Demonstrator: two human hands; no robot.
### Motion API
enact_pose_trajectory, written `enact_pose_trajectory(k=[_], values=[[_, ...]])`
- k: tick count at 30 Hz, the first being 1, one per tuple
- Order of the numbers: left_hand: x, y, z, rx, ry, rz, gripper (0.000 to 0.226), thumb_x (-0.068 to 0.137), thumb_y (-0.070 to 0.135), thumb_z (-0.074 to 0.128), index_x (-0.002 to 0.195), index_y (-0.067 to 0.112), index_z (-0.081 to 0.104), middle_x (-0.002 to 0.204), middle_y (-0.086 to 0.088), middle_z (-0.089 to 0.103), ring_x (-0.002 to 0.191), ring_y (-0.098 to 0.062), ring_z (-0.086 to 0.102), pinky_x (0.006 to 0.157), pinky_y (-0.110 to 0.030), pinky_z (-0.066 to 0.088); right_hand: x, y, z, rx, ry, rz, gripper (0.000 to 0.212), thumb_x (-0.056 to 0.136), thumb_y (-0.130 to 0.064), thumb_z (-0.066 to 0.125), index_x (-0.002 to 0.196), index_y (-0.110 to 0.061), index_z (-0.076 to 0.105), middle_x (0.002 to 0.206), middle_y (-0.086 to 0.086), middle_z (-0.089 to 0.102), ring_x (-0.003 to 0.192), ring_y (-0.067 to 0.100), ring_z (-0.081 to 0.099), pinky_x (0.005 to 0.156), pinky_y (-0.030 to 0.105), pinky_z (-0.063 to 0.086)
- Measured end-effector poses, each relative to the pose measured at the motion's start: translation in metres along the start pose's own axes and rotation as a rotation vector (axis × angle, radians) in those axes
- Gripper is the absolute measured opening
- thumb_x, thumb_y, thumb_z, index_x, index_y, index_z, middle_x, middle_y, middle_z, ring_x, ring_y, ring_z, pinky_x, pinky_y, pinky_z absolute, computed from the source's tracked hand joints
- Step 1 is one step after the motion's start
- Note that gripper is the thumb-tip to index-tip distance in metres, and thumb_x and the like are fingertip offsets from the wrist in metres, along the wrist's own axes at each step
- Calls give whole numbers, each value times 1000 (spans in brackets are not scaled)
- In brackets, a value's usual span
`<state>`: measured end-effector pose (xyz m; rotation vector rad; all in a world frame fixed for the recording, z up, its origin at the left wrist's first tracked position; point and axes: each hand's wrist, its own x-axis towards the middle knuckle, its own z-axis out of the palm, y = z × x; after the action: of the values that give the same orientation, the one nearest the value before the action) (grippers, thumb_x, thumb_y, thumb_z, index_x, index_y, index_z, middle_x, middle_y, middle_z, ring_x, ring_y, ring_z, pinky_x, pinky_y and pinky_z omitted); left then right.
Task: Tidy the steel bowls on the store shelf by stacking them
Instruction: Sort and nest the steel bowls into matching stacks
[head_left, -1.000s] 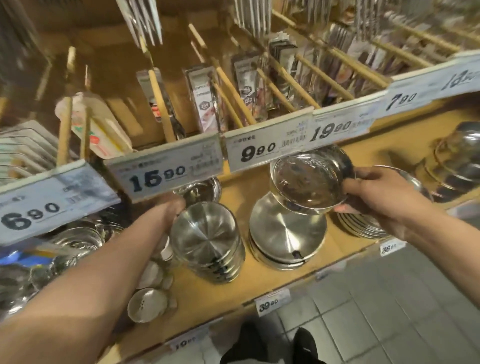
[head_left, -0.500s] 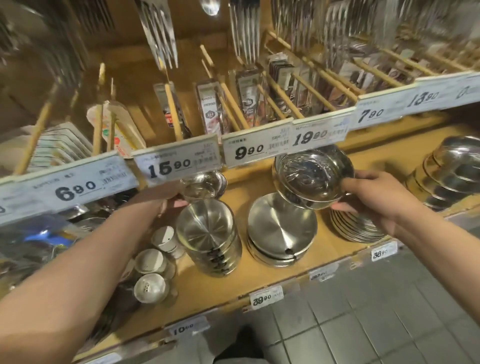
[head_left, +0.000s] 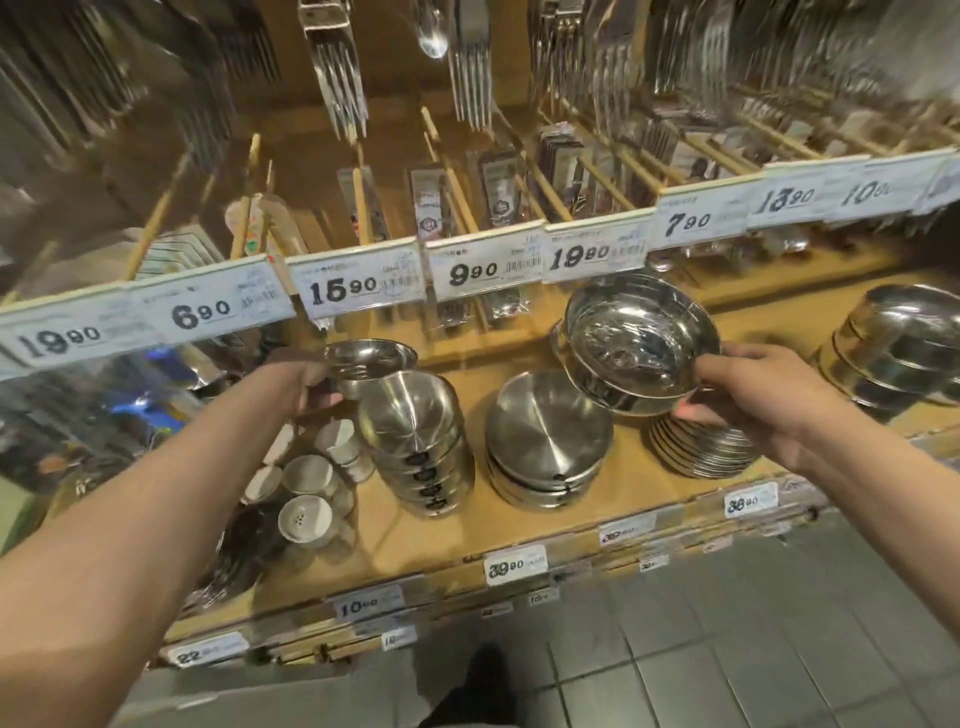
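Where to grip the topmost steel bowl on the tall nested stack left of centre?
On the topmost steel bowl, pinch the rim from above at the near, front side: it sits nested with its mouth up, walls hidden by the stack below, and the left hand with its small steel bowl crowds the back-left.

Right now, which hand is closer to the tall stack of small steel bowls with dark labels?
Left. The left hand grips a small steel bowl just behind that stack; the right hand holds a larger bowl well off to its right.
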<state>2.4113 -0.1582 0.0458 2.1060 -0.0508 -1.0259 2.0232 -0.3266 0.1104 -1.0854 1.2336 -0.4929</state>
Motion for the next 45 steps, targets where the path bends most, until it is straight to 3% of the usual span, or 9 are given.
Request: enact_pose_trajectory(k=[5, 11, 18, 21, 23, 27, 30, 37, 45], values=[[-9, -1, 6, -33, -38, -30, 27, 105, 6, 46, 78, 2, 52, 70, -10, 55, 27, -9, 54, 29, -15, 41, -2, 0, -8, -34, -19, -5, 15, 92, 6, 61, 106, 8, 66, 104, 32, 71, 74, 29, 73, 66, 33, 61], [-21, 9, 11, -146, -4, 19, 27, 107, 9, 41, 82, 4, 49, 82, -8, 55, 37, -10, 59, 31, -15, 44, -4, -9, -13, -8, -11, -58, 13, 92, 6, 60, 103, 6, 66, 91, 26, 73, 59, 22, 73, 62, 29, 61], [-46, 23, 18, -160, 14, 80, 24, 105, 9, 47, 127, 1, 53, 88, -13, 59, 62, -20, 62, 34, -20, 50, -3, -8, -29, 9, -37, -70, 18, 91, 4, 62, 108, 12, 61, 71, 25, 71, 56, 25, 72, 47, 22, 58], [-54, 28, 24, -230, -7, 87, 13, 104, 7, 49, 113, 3, 57, 111, -13, 62, 79, -22, 63, 34, -24, 52, -4, -1, -36, 8, -14, -77, 18, 89, 5, 63, 106, 12, 63, 94, 35, 71, 62, 27, 73, 52, 25, 61], [-59, 31, 29, -251, -10, 102, 23, 103, 6, 51, 126, 6, 54, 120, -13, 60, 96, -25, 68, 35, -26, 53, -7, 3, -41, 17, 2, -84, 15, 89, 6, 64, 103, 10, 64, 108, 38, 67, 63, 25, 73, 53, 26, 62], [-70, 37, 41, -195, -32, 131, 29, 105, 10, 49, 134, 6, 48, 88, -10, 62, 50, -17, 69, 35, -24, 53, -16, 5, -51, 49, 8, -87, 14, 87, 7, 66, 101, 8, 67, 110, 34, 68, 67, 25, 72, 51, 24, 61], [-83, 41, 49, -204, -68, 126, 15, 106, 13, 46, 116, 3, 52, 76, -11, 66, 40, -14, 65, 35, -20, 51, -23, 4, -61, 68, 21, -91, 14, 85, 6, 68, 100, 6, 69, 99, 29, 73, 67, 25, 71, 51, 23, 60], [-102, 41, 67, -279, -44, 217, 11, 105, 9, 47, 111, 10, 56, 85, -6, 60, 72, -11, 61, 37, -15, 50, -36, 14, -95, 105, 45, -74, 5, 91, 5, 62, 90, 2, 66, 79, 17, 69, 60, 19, 72, 58, 29, 63], [-123, 11, 73, -384, -12, 167, 24, 108, 10, 40, 92, 1, 56, 84, -9, 56, 41, -9, 63, 48, -17, 54, -55, 25, -128, 95, 41, -67, 7, 89, 9, 59, 89, 3, 61, 64, 17, 68, 63, 24, 71, 66, 32, 62]])
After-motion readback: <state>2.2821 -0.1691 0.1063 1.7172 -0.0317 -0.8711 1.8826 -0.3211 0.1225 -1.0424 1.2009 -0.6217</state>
